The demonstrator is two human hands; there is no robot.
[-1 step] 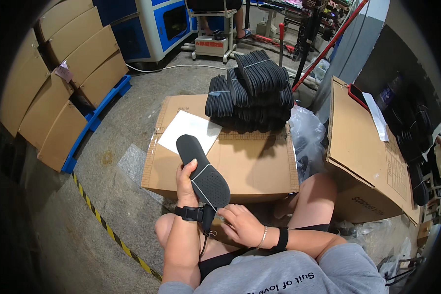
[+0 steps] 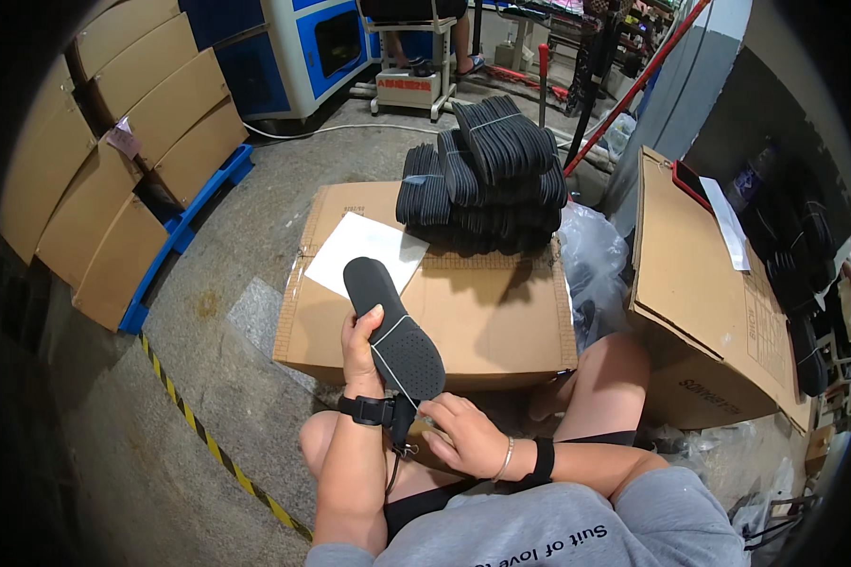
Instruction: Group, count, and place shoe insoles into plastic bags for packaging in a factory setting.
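Note:
My left hand (image 2: 361,345) grips a black insole (image 2: 407,352) by its edge, thumb across its upper face; whether more insoles lie beneath is hidden. The insole slants over the near left of the cardboard box, its dotted wide end toward me. A thin pale elastic band (image 2: 399,370) crosses it and is stretched down past that wide end. At the band's lower end the fingers of my right hand (image 2: 465,433) are closed, pulling it taut. Beneath the insole's far tip lies a white sheet of paper (image 2: 350,242).
Banded stacks of black insoles (image 2: 501,142) stand on the far right of the cardboard box (image 2: 501,345). Another carton (image 2: 700,312), with a phone (image 2: 692,185) on it, is at right. Stacked cartons (image 2: 165,123) rest on a blue pallet (image 2: 184,231) at left.

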